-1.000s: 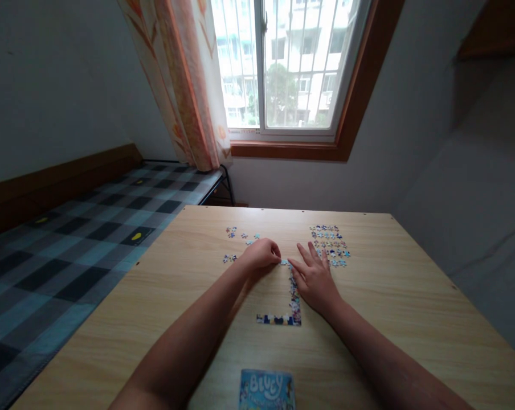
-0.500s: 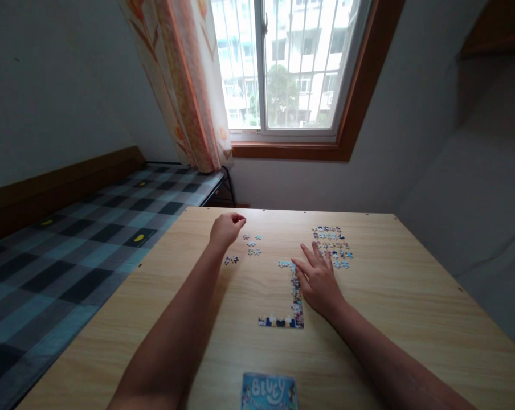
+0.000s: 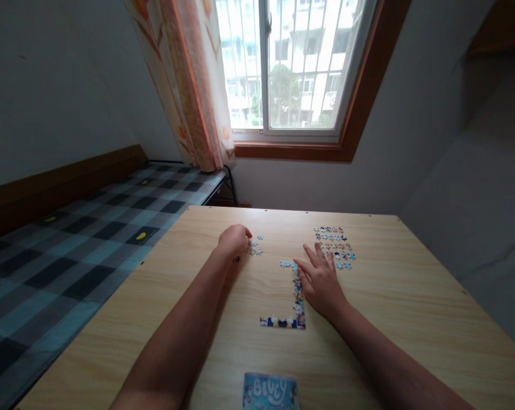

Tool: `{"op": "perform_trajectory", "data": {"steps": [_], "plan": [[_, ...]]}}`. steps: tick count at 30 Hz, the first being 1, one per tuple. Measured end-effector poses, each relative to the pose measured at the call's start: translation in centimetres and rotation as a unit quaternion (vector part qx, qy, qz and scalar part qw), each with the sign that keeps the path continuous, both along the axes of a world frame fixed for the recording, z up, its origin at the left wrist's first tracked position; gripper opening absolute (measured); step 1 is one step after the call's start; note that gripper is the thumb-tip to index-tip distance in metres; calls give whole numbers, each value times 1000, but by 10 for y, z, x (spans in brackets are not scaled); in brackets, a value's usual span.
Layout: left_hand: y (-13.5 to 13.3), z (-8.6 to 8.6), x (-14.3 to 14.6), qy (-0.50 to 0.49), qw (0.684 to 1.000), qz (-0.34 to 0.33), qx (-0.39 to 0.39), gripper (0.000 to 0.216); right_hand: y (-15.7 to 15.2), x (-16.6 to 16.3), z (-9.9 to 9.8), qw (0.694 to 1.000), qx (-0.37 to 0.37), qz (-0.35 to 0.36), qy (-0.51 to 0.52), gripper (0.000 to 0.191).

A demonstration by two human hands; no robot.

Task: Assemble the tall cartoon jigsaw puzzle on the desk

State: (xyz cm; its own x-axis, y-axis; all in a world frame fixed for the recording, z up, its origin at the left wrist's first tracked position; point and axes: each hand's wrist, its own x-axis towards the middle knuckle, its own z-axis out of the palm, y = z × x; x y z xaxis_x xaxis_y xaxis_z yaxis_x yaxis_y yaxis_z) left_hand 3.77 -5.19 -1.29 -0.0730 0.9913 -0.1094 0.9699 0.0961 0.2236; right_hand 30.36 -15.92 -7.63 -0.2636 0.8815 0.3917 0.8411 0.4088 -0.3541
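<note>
An L-shaped strip of joined puzzle pieces [image 3: 298,302] lies in the middle of the wooden table [image 3: 403,307]. My right hand [image 3: 321,276] rests flat beside its upper end, fingers spread and holding nothing. My left hand [image 3: 234,239] sits farther left with its fingers curled down over a small cluster of loose pieces [image 3: 256,246]; what they grip, if anything, is hidden. A sorted patch of loose pieces [image 3: 335,246] lies just beyond my right fingertips.
A blue puzzle box [image 3: 270,392] stands at the near table edge. A bed with a checked cover [image 3: 69,245] runs along the table's left side. A window [image 3: 291,62] and an orange curtain [image 3: 189,85] are behind the table.
My left hand left the top end of the joined strip, swung up and left, and has come down onto the small loose cluster. My right hand stayed flat beside the strip.
</note>
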Motion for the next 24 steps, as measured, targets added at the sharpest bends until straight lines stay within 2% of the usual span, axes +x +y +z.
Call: {"op": "perform_trajectory", "data": {"steps": [16, 20, 24], "plan": [[-1, -3, 11, 28, 999, -24, 3, 26, -1, -1, 2, 1000, -4, 5, 8, 35], [-5, 5, 11, 19, 999, -29, 11, 19, 0, -1, 1, 1000, -6, 6, 11, 35], [-7, 22, 9, -28, 998, -56, 9, 15, 0, -1, 2, 1000, -7, 5, 10, 34]]}}
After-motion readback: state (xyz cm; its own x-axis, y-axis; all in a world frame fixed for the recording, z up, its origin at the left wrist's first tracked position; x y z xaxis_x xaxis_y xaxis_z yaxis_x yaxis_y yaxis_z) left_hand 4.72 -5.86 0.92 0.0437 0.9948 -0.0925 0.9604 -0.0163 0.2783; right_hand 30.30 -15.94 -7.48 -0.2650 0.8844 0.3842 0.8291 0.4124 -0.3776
